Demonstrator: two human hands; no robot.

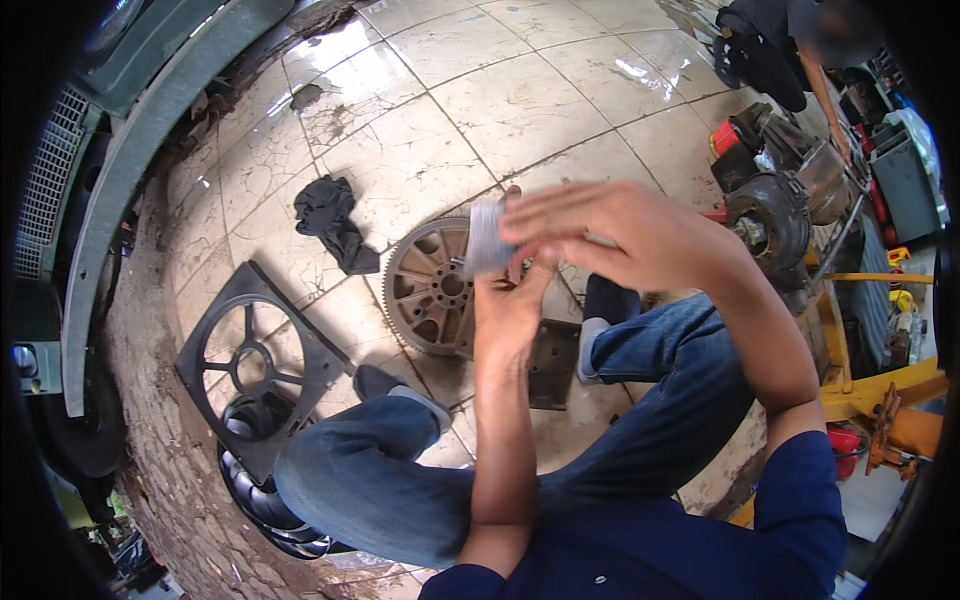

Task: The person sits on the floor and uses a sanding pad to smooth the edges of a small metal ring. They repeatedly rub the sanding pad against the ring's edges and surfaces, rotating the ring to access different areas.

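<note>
Above the floor in front of me, my left hand (505,315) is raised with a pale grey, blurred, roughly rectangular piece (484,238) at its fingers. It appears to grip the piece, though most of its fingers are hidden; what the piece is I cannot make out. My right hand (610,230) reaches over from the right, smeared by motion. Its fingers are stretched out, with the tips against or just beside the piece. Below both hands a large toothed flywheel (405,290), brown and spoked, lies on the tiles, partly covered by them.
Left of me lie a black fan shroud (225,310) and a black cloth (332,215). A dark metal plate (553,375) is between my feet. To the right stand a greasy machine assembly (770,215) and a yellow frame (880,390). Another person (765,50) bends at the far right.
</note>
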